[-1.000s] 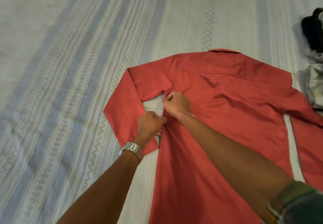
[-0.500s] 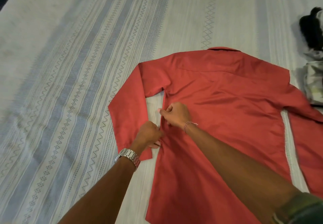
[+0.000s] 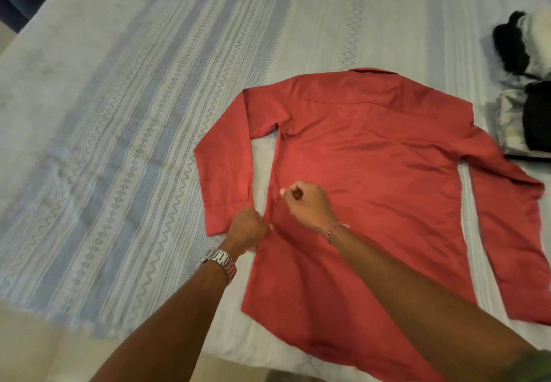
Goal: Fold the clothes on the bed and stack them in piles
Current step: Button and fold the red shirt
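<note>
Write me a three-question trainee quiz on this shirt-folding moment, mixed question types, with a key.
1. True or false: the red shirt lies collar-up, back side showing, on the striped bedspread.
2. Multiple choice: where do both hands grip the shirt? A) at the collar B) along the side edge next to the bent sleeve C) at the bottom hem
3. Fill in: the left hand belongs to the wrist wearing a metal ____; the right hand has a thread bracelet.

Key: 1 true; 2 B; 3 watch
</note>
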### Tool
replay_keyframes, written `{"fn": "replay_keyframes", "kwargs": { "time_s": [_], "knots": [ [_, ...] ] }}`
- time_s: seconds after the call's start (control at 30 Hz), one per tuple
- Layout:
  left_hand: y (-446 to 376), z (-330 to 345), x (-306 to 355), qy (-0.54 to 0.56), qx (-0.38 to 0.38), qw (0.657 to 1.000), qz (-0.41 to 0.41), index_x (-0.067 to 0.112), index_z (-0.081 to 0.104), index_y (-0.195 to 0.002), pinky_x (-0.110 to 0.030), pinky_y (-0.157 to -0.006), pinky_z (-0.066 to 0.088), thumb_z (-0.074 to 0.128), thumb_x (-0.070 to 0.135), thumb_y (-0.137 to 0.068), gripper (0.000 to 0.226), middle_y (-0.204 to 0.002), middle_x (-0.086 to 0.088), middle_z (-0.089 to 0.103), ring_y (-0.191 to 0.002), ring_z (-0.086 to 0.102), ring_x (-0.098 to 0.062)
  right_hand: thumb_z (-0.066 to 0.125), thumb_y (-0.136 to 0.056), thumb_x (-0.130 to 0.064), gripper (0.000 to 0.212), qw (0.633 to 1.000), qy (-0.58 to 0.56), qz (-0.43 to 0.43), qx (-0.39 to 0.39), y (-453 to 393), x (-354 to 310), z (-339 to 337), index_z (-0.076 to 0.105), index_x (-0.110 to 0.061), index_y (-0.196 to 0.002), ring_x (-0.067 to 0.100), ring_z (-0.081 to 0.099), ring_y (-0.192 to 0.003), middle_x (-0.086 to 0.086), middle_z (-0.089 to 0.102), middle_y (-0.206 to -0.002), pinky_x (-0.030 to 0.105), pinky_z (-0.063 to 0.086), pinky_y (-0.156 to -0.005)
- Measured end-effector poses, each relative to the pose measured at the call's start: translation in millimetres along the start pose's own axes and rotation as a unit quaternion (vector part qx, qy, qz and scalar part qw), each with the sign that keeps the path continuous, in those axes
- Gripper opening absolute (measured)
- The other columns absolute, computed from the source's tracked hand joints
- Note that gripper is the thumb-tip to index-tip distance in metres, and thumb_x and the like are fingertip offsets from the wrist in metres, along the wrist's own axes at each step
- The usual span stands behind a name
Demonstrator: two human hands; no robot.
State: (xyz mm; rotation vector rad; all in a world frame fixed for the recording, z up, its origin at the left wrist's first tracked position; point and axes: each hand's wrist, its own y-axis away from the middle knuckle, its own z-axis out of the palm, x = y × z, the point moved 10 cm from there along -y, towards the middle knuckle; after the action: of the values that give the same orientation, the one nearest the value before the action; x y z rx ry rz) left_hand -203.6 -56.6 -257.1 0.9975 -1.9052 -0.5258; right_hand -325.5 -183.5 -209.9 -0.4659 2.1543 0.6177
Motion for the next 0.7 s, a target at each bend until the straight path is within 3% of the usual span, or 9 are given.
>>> {"fn": "replay_keyframes", "kwargs": {
  "time_s": [0.13,0.2,0.27,0.37,0.5,0.57,0.63,0.7],
  "knots": [
    [22,5,-24,0.116,-0.012,0.993,-0.027,0.007,0.06,-0.073,-0.029,-0.048,0.051,0.065,0.006,-0.095,0.022,-0.065,-0.011,0.057,-0.053,0.055,-0.019,0.069,-0.091,-0.028,0.02,0.987,0.051,-0.027,-0.149,62,0,48,0.071,-0.013,-0.079,0.014,0.07,-0.066,-0.002,0.073,-0.07,0.031,0.054,-0.066],
    [34,11,-32,0.144,-0.025,0.989,-0.022,0.008,0.06,-0.076,-0.027,-0.05,0.043,0.066,0.003,-0.094,0.02,-0.067,-0.013,0.057,-0.051,0.052,-0.017,0.072,-0.089,-0.026,0.012,0.981,0.056,-0.023,-0.183,86,3,65,0.07,-0.015,-0.084,0.014,0.069,-0.07,0.0,0.075,-0.076,0.03,0.054,-0.069],
    [47,16,-40,0.131,-0.022,0.991,-0.016,0.011,0.06,-0.079,-0.028,-0.053,0.043,0.064,-0.001,-0.091,0.018,-0.071,-0.016,0.061,-0.056,0.056,-0.019,0.075,-0.085,-0.031,0.013,0.982,0.069,-0.009,-0.174,104,8,72,0.068,-0.02,-0.084,0.016,0.069,-0.074,0.0,0.075,-0.079,0.03,0.052,-0.07],
    [63,16,-51,0.106,0.003,0.994,-0.004,0.011,0.056,-0.074,-0.035,-0.057,0.05,0.066,-0.002,-0.086,0.021,-0.071,-0.016,0.062,-0.065,0.06,-0.024,0.074,-0.078,-0.055,0.033,0.982,0.138,-0.015,-0.128,135,5,76,0.057,-0.026,-0.079,0.019,0.066,-0.08,-0.005,0.07,-0.084,0.033,0.049,-0.066],
    [70,20,-64,0.089,0.0,0.996,0.001,0.007,0.061,-0.073,-0.031,-0.055,0.045,0.067,0.006,-0.092,0.02,-0.064,-0.01,0.055,-0.061,0.053,-0.022,0.054,-0.073,-0.076,0.061,0.953,0.278,-0.083,-0.084,177,-6,101,0.059,-0.022,-0.1,0.021,0.065,-0.086,-0.004,0.066,-0.096,0.035,0.051,-0.067],
    [69,18,-70,0.104,0.004,0.995,-0.008,0.006,0.064,-0.08,-0.028,-0.053,0.049,0.067,0.01,-0.095,0.016,-0.066,-0.008,0.06,-0.059,0.055,-0.019,0.065,-0.07,-0.066,0.053,0.935,0.33,-0.106,-0.071,193,-12,116,0.062,-0.021,-0.098,0.02,0.068,-0.073,-0.002,0.067,-0.088,0.033,0.051,-0.054],
    [63,16,-77,0.097,0.015,0.995,-0.003,0.006,0.066,-0.087,-0.028,-0.058,0.049,0.07,0.012,-0.093,0.01,-0.075,-0.006,0.063,-0.065,0.056,-0.017,0.082,-0.059,-0.048,0.039,0.932,0.328,-0.135,-0.069,200,-18,130,0.063,-0.024,-0.082,0.015,0.062,-0.05,-0.006,0.063,-0.069,0.025,0.039,-0.039],
    [59,13,-81,0.081,0.024,0.996,0.0,0.009,0.064,-0.086,-0.028,-0.063,0.047,0.074,0.014,-0.09,0.011,-0.081,-0.006,0.063,-0.071,0.056,-0.017,0.08,-0.065,-0.042,0.031,0.933,0.311,-0.158,-0.088,206,-18,139,0.062,-0.023,-0.082,0.017,0.062,-0.048,-0.004,0.063,-0.067,0.024,0.033,-0.04]
  ]
}}
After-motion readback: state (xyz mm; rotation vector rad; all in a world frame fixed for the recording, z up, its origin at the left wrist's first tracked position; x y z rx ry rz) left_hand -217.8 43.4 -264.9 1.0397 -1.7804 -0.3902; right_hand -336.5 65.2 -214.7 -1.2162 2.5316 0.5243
